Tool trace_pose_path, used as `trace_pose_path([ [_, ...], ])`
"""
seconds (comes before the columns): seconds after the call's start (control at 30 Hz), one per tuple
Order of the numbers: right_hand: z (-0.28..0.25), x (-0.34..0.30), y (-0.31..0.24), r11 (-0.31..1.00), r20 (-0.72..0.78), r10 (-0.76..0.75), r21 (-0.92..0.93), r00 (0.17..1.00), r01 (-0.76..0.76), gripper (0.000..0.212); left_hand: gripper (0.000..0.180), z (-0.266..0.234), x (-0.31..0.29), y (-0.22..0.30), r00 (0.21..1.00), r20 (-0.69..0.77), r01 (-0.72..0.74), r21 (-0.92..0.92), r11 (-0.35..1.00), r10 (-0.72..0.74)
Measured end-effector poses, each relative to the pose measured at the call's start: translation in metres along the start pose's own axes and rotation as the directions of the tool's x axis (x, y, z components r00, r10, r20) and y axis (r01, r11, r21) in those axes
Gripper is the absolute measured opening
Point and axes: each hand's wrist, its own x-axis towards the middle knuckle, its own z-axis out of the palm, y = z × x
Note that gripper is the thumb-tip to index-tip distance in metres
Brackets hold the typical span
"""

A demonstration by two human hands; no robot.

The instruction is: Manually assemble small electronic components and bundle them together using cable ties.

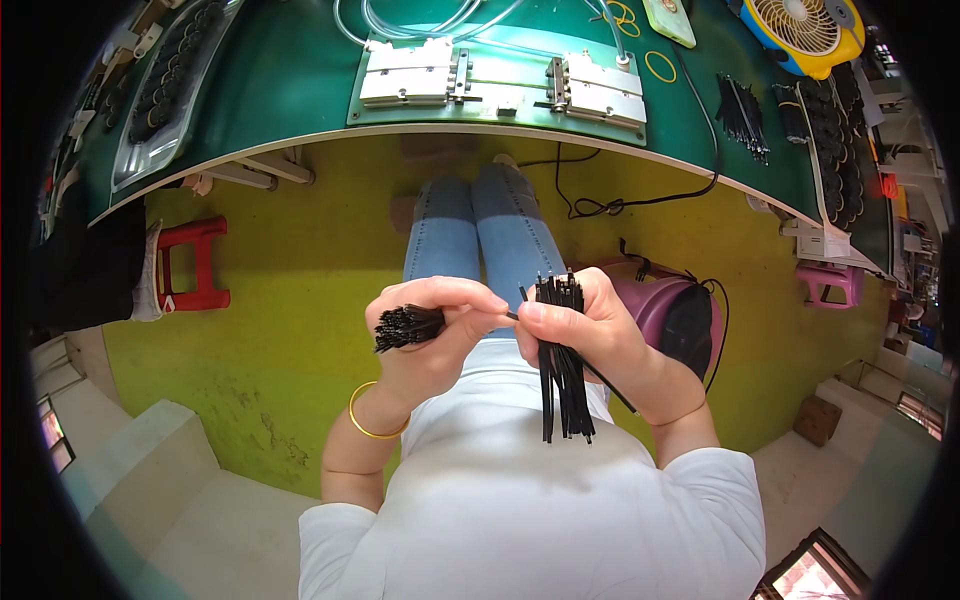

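Both my hands are raised in front of my white shirt, above my lap. My left hand (435, 325) is closed round a bundle of thin black wires (405, 328), their cut ends fanning out at its left side. Its thumb and forefinger pinch toward the other hand. My right hand (590, 325) grips a second bundle of short black wires (565, 395), which hang down below the fingers with small bare tips at the top. Between the two hands the fingertips meet at one black wire that slants across the right bundle.
A green-topped table (290, 60) holds a clamp fixture (500, 85) with white blocks and clear tubing. To the right lie loose black wires (742, 118) and a yellow-blue fan (800, 30). A tray of black coils (170, 80) is at left. A red stool (205, 265) stands below.
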Motion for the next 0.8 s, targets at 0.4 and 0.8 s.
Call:
trace_pose_path([
  [0.4, -0.009, 0.001, 0.014, 0.976, -0.049, -0.096, -0.202, 0.994, 0.084, 0.026, 0.018, -0.009, 0.003, 0.006, 0.971, 0.079, 0.234, -0.110, 0.966, -0.226],
  [0.8, -0.010, 0.002, 0.014, 0.936, 0.010, -0.124, -0.331, 0.992, 0.120, 0.008, 0.022, 0.001, 0.037, 0.021, 0.921, 0.387, -0.227, 0.444, 0.867, 0.043],
])
